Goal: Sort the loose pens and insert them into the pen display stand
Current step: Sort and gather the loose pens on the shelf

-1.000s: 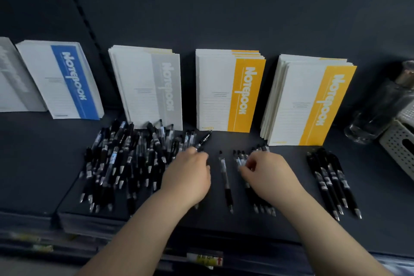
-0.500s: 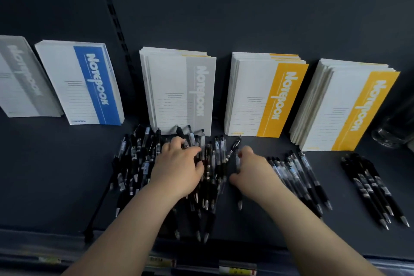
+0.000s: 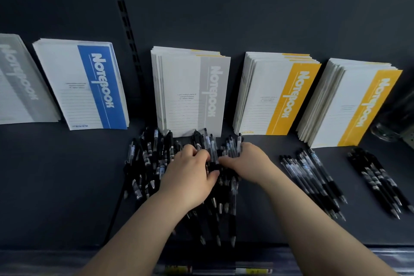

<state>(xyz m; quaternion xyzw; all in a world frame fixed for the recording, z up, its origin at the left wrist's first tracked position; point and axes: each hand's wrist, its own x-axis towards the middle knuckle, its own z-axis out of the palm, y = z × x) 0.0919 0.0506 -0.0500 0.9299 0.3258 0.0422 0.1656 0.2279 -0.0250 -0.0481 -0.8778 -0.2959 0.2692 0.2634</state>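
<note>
The loose pens (image 3: 156, 163) are heaped in a tangled pile under and between the hands, some tips lying close to the front edge of the shelf (image 3: 56, 186). The left hand (image 3: 190, 175) is curled, fingers and thumb, round a few pens. The right hand (image 3: 248, 163) is laid just beside it with fingers buried among the barrels, so whether anything is grasped cannot be told. As clips and barrels are interlocked, neighbours could be dragged along when a pen is lifted, and some could be rolled off the front edge. The kinds look much alike, so a pen could be put with the wrong group. A row of clear-barrelled pens (image 3: 311, 179) is laid out near the right hand and a row of all-black pens (image 3: 378, 179) beyond it; either could be scattered by a careless forearm. The grey-banded notebooks (image 3: 190, 92) propped behind the hands could be toppled if the heap is pushed back. The pen display stand is not in view. A glass jar (image 3: 389, 123) is seen far right of the hands; its contents cannot be made out.
</note>
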